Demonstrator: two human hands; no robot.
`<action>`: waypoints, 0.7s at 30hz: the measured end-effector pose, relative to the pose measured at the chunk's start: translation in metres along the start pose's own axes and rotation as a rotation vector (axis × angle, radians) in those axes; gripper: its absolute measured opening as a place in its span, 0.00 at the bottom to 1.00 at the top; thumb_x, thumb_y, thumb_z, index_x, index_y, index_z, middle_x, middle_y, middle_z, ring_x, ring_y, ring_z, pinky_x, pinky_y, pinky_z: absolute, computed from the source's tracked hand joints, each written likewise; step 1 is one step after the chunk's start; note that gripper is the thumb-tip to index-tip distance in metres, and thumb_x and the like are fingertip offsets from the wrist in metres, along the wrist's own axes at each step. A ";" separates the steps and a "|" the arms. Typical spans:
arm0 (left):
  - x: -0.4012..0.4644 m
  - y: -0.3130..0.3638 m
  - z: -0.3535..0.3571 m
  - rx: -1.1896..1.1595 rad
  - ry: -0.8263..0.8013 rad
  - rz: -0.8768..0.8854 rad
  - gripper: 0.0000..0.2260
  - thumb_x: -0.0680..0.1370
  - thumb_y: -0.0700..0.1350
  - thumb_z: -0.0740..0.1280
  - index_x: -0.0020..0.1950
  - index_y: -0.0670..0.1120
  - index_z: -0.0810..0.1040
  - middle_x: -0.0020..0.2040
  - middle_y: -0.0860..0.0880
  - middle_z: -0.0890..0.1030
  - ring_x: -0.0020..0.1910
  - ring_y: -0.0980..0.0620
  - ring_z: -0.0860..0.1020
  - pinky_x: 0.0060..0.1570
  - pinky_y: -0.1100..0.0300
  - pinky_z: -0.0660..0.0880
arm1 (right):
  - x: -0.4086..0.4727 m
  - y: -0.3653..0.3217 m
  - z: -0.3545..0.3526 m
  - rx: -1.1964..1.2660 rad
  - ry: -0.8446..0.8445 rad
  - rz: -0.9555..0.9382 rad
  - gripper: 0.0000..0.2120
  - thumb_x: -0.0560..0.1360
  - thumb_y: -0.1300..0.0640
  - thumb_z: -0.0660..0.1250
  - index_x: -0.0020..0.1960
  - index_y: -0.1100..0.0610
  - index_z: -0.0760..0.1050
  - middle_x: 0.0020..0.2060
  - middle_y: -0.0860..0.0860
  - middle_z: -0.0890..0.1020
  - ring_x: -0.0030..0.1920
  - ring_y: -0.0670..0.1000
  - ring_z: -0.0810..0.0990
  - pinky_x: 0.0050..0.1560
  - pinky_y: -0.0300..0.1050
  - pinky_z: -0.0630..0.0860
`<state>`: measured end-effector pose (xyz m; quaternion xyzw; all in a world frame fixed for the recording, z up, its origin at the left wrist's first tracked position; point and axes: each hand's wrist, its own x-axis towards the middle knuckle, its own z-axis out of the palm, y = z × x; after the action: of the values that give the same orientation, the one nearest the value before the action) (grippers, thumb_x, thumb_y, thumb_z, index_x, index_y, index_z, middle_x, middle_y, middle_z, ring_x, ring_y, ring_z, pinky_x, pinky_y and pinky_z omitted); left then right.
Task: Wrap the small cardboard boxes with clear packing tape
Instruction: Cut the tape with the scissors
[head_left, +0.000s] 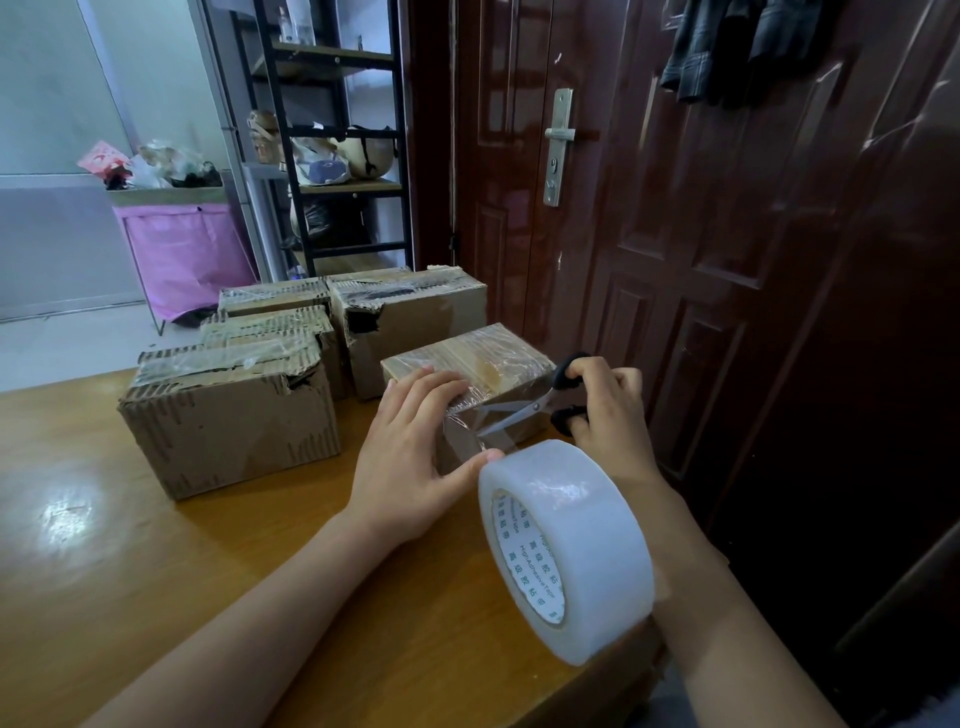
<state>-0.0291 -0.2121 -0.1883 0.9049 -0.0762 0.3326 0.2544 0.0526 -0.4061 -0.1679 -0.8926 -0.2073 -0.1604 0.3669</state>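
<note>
Centre frame: left hand flat on taped box, fingers straight. Right hand grips scissors, blades at the taut tape strip. Risk: cut end recoils onto roll.

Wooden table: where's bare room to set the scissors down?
Bare wood on the wooden table, left of the left hand and in front of the torn brown cardboard box. Crowded: the box cluster behind, and the right edge by the white tape roll.

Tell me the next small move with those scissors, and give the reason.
Probably close the scissors in the right hand: their open blades straddle the tape strip stretched from the roll to the box, which the left hand steadies.
</note>
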 end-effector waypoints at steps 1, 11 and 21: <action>0.000 0.000 0.000 0.000 0.000 0.000 0.39 0.72 0.76 0.52 0.70 0.49 0.72 0.70 0.52 0.72 0.74 0.53 0.61 0.70 0.38 0.63 | 0.000 0.000 0.000 0.003 0.002 -0.002 0.24 0.72 0.74 0.63 0.62 0.53 0.70 0.53 0.47 0.60 0.60 0.55 0.71 0.61 0.48 0.74; 0.000 -0.001 0.002 -0.001 0.023 0.013 0.38 0.73 0.75 0.53 0.69 0.48 0.72 0.69 0.52 0.73 0.73 0.53 0.62 0.70 0.38 0.64 | 0.001 0.011 -0.006 0.275 0.270 0.188 0.21 0.73 0.73 0.68 0.58 0.54 0.70 0.56 0.49 0.62 0.59 0.56 0.73 0.64 0.49 0.74; 0.000 -0.004 0.004 0.004 0.075 0.065 0.36 0.74 0.73 0.54 0.67 0.47 0.75 0.66 0.51 0.75 0.72 0.51 0.65 0.68 0.38 0.66 | 0.058 -0.029 -0.020 -0.105 0.178 -0.049 0.11 0.72 0.56 0.74 0.54 0.52 0.83 0.39 0.44 0.70 0.51 0.57 0.73 0.52 0.45 0.63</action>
<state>-0.0252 -0.2106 -0.1928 0.8893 -0.0954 0.3746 0.2442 0.0855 -0.3871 -0.1121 -0.8874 -0.1869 -0.2587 0.3326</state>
